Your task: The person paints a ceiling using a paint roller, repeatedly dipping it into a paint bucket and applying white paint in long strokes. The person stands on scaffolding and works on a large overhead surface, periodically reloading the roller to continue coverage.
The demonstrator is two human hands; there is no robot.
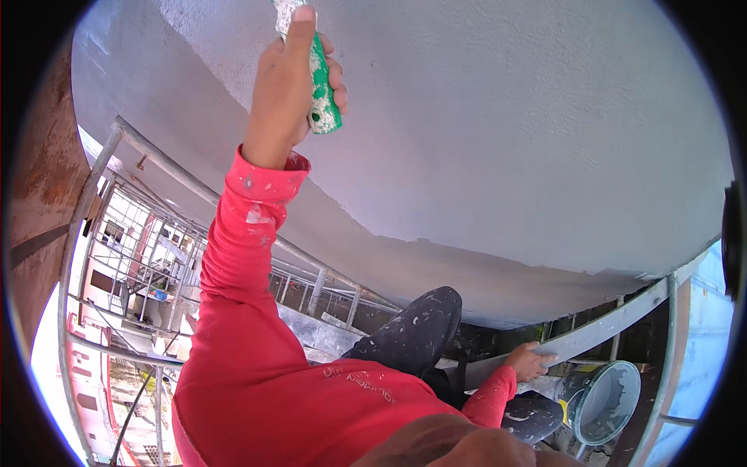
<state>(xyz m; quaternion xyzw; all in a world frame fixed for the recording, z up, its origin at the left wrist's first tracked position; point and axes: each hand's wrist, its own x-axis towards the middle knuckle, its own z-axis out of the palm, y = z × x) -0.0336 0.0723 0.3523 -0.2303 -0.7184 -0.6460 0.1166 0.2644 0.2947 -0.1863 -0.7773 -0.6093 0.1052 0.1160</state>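
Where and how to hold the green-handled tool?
By its green handle, coming from its left side as the left hand does: the grip is long and narrow, so fingers can wrap round to the right, thumb pointing toward the white-smeared upper end. The tool's head is out of frame, so I'd avoid gripping there.

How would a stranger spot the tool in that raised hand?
Find the big grey surface filling the upper picture. In front of it, left of centre, the raised left hand grips the tool near the top edge. Its bright green handle, spattered whitish, sets it apart from the grey surface and red sleeve.
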